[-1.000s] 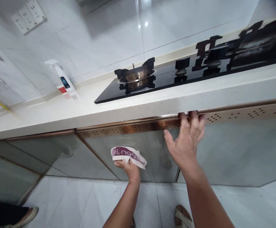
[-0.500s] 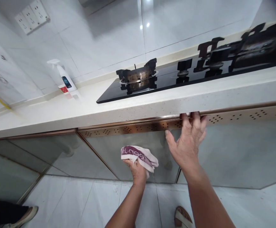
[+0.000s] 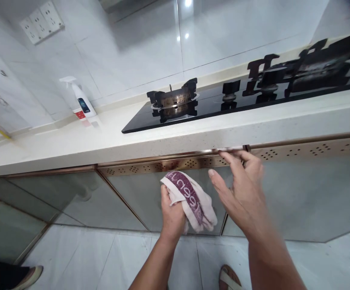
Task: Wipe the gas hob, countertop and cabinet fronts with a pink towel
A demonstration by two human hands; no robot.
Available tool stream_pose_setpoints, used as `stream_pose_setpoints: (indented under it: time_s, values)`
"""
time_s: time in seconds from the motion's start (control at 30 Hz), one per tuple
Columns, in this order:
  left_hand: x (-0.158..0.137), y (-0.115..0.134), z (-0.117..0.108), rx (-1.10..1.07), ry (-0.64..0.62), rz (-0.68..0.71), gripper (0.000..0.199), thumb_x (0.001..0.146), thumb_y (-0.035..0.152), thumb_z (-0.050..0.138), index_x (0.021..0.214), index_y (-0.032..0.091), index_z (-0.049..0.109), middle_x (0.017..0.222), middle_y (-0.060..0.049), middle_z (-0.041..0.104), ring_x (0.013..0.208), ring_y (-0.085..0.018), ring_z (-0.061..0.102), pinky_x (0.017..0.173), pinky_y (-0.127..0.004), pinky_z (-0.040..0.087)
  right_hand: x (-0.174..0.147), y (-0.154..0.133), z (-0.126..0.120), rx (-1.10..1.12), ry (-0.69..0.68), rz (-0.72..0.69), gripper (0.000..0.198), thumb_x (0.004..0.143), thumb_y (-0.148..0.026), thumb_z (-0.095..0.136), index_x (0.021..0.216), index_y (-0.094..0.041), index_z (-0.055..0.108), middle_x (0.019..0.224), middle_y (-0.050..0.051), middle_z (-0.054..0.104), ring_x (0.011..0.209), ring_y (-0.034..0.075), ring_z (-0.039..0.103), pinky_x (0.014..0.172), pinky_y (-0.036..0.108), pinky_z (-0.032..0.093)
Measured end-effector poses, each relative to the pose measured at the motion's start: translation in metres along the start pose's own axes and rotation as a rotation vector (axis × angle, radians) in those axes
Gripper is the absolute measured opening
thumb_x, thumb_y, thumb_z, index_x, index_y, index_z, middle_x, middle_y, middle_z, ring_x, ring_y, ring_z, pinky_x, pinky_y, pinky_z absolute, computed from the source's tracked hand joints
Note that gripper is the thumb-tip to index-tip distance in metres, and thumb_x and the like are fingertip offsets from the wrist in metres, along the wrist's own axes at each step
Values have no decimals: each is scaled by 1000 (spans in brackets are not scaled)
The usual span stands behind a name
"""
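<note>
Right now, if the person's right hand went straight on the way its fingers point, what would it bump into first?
Most likely the copper-coloured rail just below the white counter's edge. The right hand looks to be at or very near it, though depth is unclear.

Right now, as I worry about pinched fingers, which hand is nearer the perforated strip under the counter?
Right. The right hand has its fingers at the top of the perforated strip; the left hand, gripping a cloth, is lower, in front of the cabinet door.
</note>
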State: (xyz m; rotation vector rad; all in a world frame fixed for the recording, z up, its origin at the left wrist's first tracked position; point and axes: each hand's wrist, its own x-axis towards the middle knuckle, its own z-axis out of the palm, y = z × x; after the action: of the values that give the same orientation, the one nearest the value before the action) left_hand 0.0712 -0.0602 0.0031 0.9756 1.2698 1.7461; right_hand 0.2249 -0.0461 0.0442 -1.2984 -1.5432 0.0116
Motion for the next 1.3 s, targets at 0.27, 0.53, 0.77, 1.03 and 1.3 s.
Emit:
stream_pose_setpoints:
  time_s: [0.27, 0.53, 0.77, 1.03, 1.3]
  values:
    - [1, 37, -20, -188, 64, -38, 49, 67, 31, 79, 110, 22, 57, 89, 2, 71, 77, -13, 68, 78, -26, 55, -13, -28, -3, 331, -757, -201, 91, 84, -49, 67, 163, -39, 23, 147, 9, 46, 130, 28, 52, 103, 46, 53]
    - [-11, 53, -23, -209, -266, -127, 66, 76, 44, 74, 137, 22, 58, 130, -11, 67, 119, -28, 65, 99, -38, 55, -4, -31, 17, 588, -474, -39, 62, 84, -34, 68, 144, -31, 54, 128, 8, 61, 111, 24, 63, 91, 41, 57]
    - [8, 37, -50, 431, -56, 375, 45, 93, 43, 62, 136, 30, 61, 152, -9, 45, 146, -28, 41, 120, -45, 36, -3, -14, 13, 426, 394, 235, 48, 81, -39, 74, 125, -22, 66, 119, 9, 62, 107, 26, 65, 98, 46, 53]
    - [28, 22, -69, 968, -38, 675, 42, 98, 30, 55, 140, 29, 56, 157, -13, 41, 150, -31, 38, 121, -60, 27, -23, -15, 75, 60, 477, -167, 54, 83, -22, 72, 134, -30, 57, 133, 14, 46, 125, 35, 52, 100, 58, 48]
    - [27, 20, -72, 896, -67, 701, 44, 98, 22, 49, 142, 27, 51, 156, -13, 47, 152, -27, 37, 121, -54, 31, -30, -51, 106, -62, 245, -419, 56, 88, -14, 61, 137, -39, 58, 135, 11, 48, 133, 35, 40, 108, 59, 37]
